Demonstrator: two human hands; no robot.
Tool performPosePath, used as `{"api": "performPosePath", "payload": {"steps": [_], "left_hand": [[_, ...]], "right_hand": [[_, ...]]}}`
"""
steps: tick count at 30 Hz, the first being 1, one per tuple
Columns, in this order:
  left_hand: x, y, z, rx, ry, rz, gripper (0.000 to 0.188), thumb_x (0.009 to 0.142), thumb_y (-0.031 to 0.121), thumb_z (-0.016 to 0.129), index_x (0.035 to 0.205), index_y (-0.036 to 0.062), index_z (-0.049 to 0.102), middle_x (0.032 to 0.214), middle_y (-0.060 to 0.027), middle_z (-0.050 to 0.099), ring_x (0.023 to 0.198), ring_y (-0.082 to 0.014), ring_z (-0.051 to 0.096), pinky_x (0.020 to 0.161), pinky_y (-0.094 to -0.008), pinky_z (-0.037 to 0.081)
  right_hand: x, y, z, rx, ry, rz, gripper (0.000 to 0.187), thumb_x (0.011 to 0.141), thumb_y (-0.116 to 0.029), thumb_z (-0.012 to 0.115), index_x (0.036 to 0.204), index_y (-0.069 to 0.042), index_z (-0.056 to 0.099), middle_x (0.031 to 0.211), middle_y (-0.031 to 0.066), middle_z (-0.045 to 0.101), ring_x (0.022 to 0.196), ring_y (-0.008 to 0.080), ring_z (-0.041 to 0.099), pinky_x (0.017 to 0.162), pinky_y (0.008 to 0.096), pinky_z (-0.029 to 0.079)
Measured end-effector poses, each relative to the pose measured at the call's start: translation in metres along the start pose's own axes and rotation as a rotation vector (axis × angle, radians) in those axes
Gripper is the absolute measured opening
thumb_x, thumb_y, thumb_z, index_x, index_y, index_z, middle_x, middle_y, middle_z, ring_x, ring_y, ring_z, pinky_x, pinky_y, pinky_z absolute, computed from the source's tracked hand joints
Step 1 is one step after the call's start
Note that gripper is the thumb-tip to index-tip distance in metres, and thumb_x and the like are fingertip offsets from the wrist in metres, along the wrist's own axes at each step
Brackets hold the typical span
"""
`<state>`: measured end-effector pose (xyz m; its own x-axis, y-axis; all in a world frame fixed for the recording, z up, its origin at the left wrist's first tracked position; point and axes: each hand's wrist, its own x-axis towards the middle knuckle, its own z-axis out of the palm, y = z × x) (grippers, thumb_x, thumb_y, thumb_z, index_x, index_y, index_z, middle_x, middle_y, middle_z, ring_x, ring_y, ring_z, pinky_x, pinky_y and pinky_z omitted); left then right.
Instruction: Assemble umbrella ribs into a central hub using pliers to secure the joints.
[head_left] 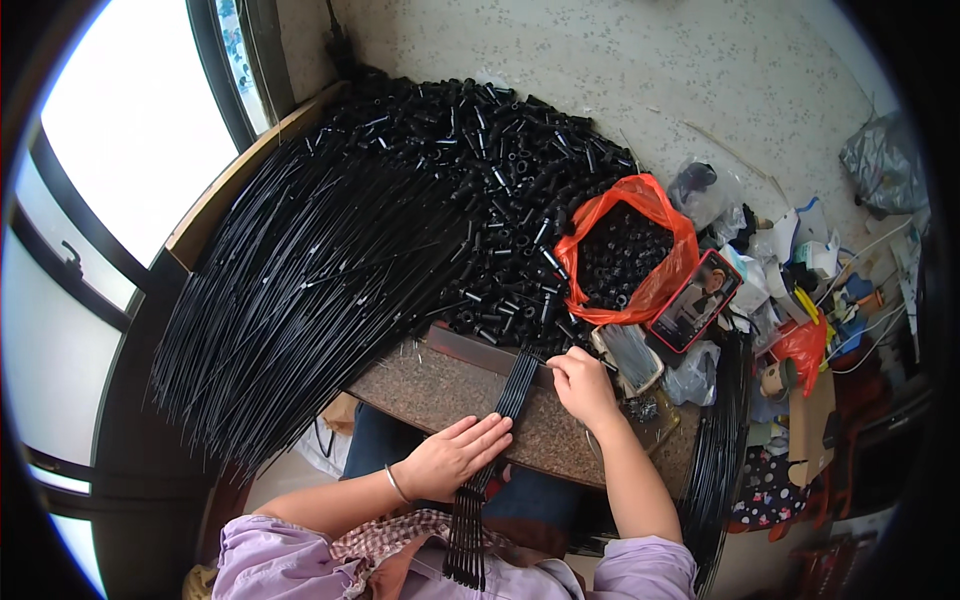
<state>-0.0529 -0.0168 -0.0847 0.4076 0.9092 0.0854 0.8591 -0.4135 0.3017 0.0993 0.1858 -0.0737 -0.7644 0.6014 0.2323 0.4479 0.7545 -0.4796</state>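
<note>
A person's left hand (455, 455) lies flat, fingers spread, on a flat bundle of thin black rods (497, 440) that runs across a speckled stone slab (420, 390) towards the lap. The right hand (583, 385) pinches a rod end at the bundle's far end. Beyond lie a heap of short black plastic tubes (500, 190), a broad fan of long black rods (300, 290), and an orange plastic bag (655, 200) holding more tubes.

Orange bag (655, 290) w/ black caps, phone (695, 301) beside it, loose cap heap (500, 160), big rod fan (300, 280) at left.
</note>
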Motion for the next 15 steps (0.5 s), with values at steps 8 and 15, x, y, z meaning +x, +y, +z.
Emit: {"api": "performPosePath", "payload": {"steps": [8,15], "left_hand": [[-0.002,0.001,-0.001,0.099,-0.031,0.027,0.073,0.072,0.025,0.053,0.135,-0.0019,0.027,0.143,-0.0161,0.023,0.133,-0.0257,0.022,0.107,-0.0366,0.02],[-0.002,-0.001,-0.001,0.049,0.003,0.022,0.077,0.07,0.028,0.057,0.135,-0.0017,0.027,0.143,-0.0158,0.022,0.134,-0.0255,0.022,0.107,-0.0367,0.019]], "right_hand": [[0.008,0.0,0.008,-0.072,0.068,-0.158,0.007,0.075,-0.007,0.058,0.081,-0.005,0.061,0.078,0.0084,0.055,0.073,0.0269,0.058,0.063,0.0359,0.048],[-0.014,0.021,-0.022,-0.382,0.15,-0.352,0.011,0.071,-0.007,0.062,0.082,-0.006,0.061,0.077,0.0034,0.053,0.078,0.0225,0.051,0.069,0.0336,0.043]]}}
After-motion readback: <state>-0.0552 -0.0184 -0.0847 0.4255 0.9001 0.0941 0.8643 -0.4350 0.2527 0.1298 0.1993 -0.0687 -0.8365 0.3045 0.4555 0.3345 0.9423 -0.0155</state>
